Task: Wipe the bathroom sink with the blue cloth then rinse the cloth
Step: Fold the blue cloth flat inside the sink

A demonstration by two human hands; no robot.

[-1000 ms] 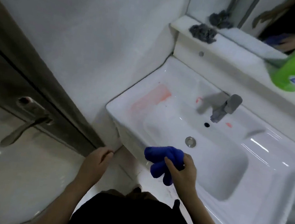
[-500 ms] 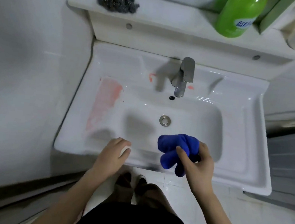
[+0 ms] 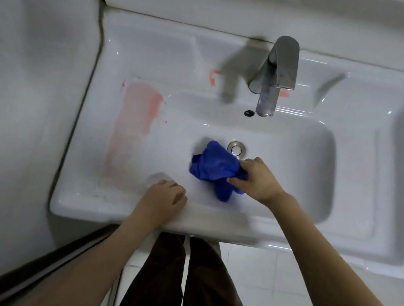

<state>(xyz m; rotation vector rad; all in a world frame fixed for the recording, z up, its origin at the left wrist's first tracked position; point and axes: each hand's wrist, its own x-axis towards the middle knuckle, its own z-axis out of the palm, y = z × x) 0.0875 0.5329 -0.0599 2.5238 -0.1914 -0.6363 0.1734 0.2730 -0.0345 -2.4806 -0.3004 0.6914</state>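
Observation:
The white bathroom sink (image 3: 354,220) fills the view, with a pink-red smear (image 3: 133,125) on its left ledge and small red marks near the faucet. My right hand (image 3: 258,179) grips the bunched blue cloth (image 3: 214,169) inside the basin, just left of the metal drain (image 3: 236,148). My left hand (image 3: 163,198) rests on the sink's front rim with its fingers loosely curled, holding nothing.
A grey metal faucet (image 3: 275,75) stands at the back of the basin, spout over the overflow hole (image 3: 248,113). A white wall (image 3: 27,82) closes in on the left. White floor tiles (image 3: 281,287) and my dark trousers (image 3: 180,288) show below the rim.
The camera has tilted down over the sink. My right hand has carried the cloth from the front rim forward into the basin beside the drain. The left hand stays on the front rim.

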